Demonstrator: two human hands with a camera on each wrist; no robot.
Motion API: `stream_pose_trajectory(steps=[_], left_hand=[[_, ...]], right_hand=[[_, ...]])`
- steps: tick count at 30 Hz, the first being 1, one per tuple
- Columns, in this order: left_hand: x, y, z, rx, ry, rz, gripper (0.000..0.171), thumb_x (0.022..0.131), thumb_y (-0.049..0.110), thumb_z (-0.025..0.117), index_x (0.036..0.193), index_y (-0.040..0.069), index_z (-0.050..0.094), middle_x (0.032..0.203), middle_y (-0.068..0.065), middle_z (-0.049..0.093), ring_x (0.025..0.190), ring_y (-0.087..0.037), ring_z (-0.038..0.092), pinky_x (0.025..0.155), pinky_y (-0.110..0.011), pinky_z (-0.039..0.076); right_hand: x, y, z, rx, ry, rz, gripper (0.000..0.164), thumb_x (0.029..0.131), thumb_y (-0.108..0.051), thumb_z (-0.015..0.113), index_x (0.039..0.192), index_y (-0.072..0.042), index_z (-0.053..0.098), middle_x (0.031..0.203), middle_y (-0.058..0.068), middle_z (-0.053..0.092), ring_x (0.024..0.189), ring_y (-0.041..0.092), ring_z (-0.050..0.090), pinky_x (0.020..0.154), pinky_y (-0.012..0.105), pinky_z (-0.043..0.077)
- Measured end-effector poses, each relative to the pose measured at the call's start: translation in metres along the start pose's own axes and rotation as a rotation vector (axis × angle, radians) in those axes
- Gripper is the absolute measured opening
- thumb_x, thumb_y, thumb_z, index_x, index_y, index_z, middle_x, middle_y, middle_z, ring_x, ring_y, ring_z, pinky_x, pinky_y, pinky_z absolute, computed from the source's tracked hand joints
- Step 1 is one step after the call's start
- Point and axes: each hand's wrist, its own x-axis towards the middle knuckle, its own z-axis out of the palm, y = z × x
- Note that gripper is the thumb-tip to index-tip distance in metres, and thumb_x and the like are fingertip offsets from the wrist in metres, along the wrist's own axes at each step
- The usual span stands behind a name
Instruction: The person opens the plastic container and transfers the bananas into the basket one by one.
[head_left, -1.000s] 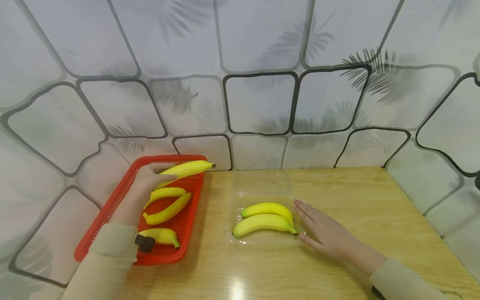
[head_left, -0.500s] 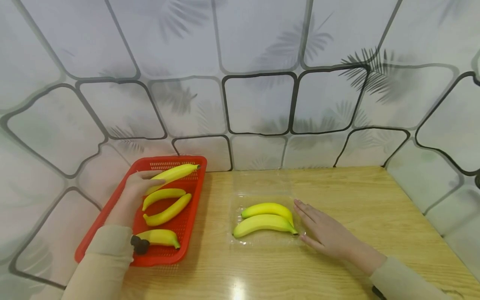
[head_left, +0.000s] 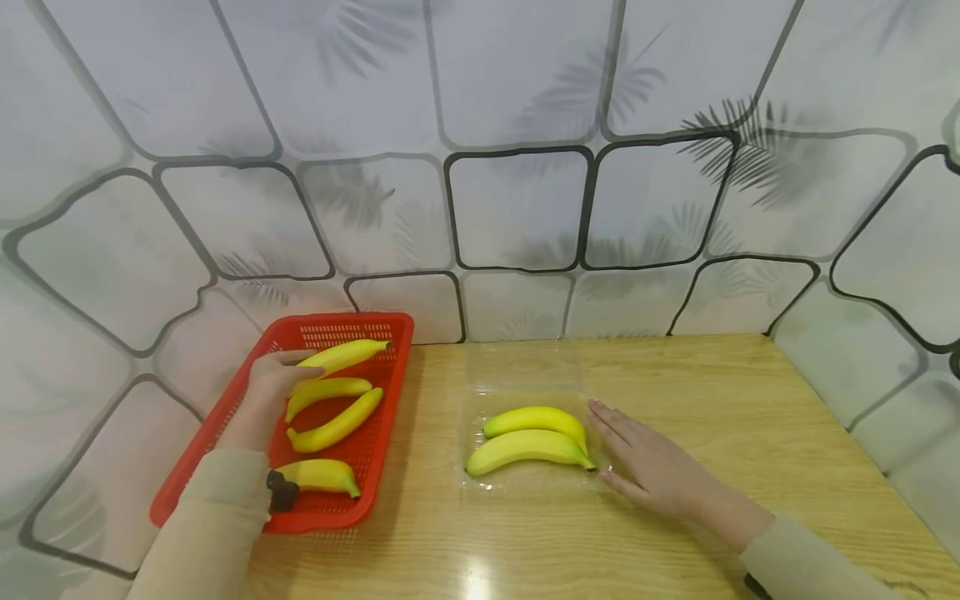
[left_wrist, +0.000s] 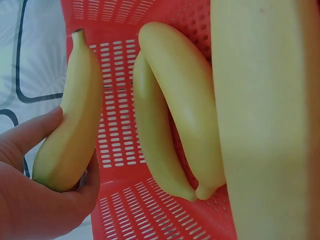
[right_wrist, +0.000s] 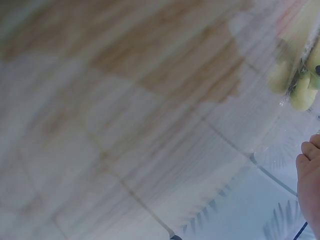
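My left hand (head_left: 272, 385) grips a yellow banana (head_left: 351, 356) over the far part of the red plastic basket (head_left: 395, 408). In the left wrist view the thumb and fingers pinch the lower part of this banana (left_wrist: 75, 120), its stem pointing up. Two bananas lie beside each other below it, a curved upper one (head_left: 328, 390) and a lower one (head_left: 337, 423). Another banana (head_left: 322, 473) sits at the basket's near end, partly behind the sleeve and a black wrist device. Straight-fingered, my right hand (head_left: 660, 467) rests at the right side of a clear plastic box (head_left: 517, 485) holding two bananas (head_left: 528, 447).
The box's clear lid (head_left: 525, 364) is folded back toward the wall (head_left: 517, 208). Basket and box stand apart on the wooden table (head_left: 450, 542), with bare wood between them. Patterned walls close off the back and both sides.
My left hand has drawn the held banana left and lower, deeper over the basket. My right hand and the clear box have stayed in place.
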Motion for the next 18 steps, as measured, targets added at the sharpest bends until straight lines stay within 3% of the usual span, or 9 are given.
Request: stream_pose_trajectory(steps=[9, 18], left_hand=[[0.0041, -0.0049, -0.0023, -0.007, -0.089, -0.046, 0.060, 0.104, 0.015, 0.065, 0.158, -0.001, 0.045, 0.170, -0.026, 0.033, 0.151, -0.043, 0.031, 0.132, -0.055, 0.028], [0.0049, -0.0034, -0.0043, 0.047, -0.147, -0.027, 0.059, 0.103, 0.015, 0.064, 0.158, 0.002, 0.045, 0.172, -0.026, 0.027, 0.153, -0.046, 0.029, 0.130, -0.064, 0.027]], right_hand=[[0.0002, -0.0003, -0.0002, -0.001, 0.003, -0.006, 0.081, 0.100, -0.029, 0.071, 0.164, 0.002, 0.033, 0.164, 0.027, 0.043, 0.147, 0.039, 0.049, 0.132, 0.015, -0.002], [0.0004, -0.0004, -0.0001, -0.003, 0.005, -0.003, 0.081, 0.099, -0.029, 0.072, 0.163, 0.002, 0.034, 0.165, 0.026, 0.042, 0.147, 0.039, 0.049, 0.131, 0.015, -0.003]])
